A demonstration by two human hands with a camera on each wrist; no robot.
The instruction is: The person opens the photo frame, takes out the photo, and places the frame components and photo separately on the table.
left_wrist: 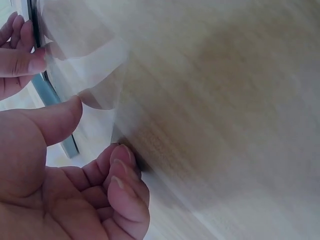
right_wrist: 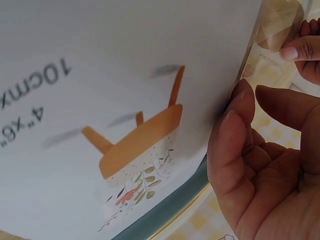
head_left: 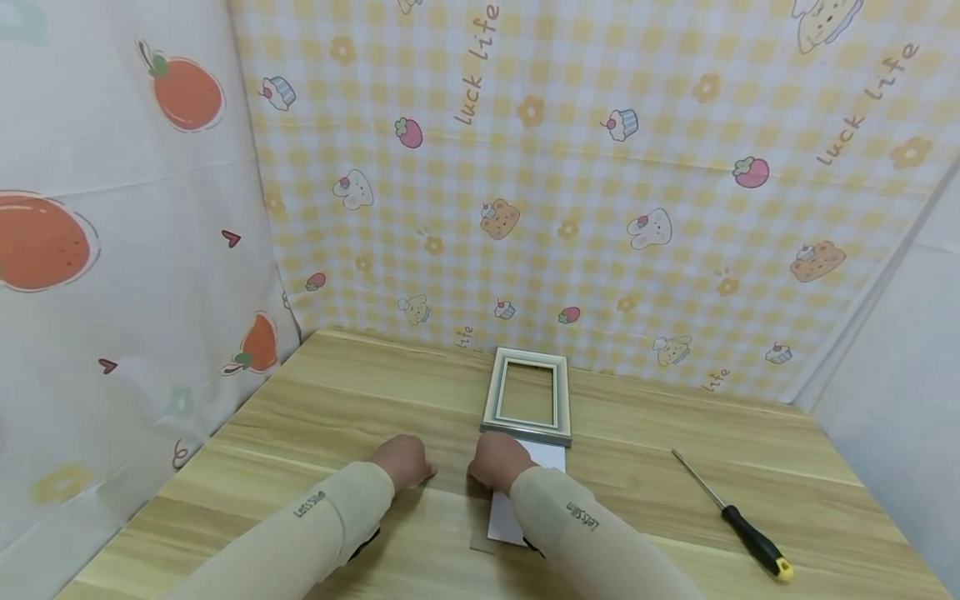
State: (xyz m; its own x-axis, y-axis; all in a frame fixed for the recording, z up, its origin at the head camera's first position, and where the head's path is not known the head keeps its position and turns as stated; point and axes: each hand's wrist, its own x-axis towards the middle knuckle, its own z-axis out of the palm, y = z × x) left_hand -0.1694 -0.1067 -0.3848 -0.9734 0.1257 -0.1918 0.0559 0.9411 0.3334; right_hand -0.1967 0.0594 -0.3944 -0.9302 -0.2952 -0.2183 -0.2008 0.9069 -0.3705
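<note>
Between my hands is a thin clear sheet [left_wrist: 95,55], reflecting the fingers. My left hand [head_left: 402,461] holds its lower corner in the left wrist view, thumb against the face and curled fingers at the edge. My right hand [head_left: 498,462] grips the opposite edge; its exact finger contact is partly hidden. Under the right forearm lies a white insert card [head_left: 506,523], printed with a stool picture and size lettering in the right wrist view. Just beyond the right hand, a cream picture frame [head_left: 562,392] lies flat, its opening showing the tabletop.
A screwdriver [head_left: 757,537] with a black and yellow handle lies to the right on the wooden table [head_left: 337,375]. A brownish flat piece [head_left: 482,537] peeks out beside the card. Checked cloth [head_left: 450,167] hangs behind the table, with pale cloth at the sides.
</note>
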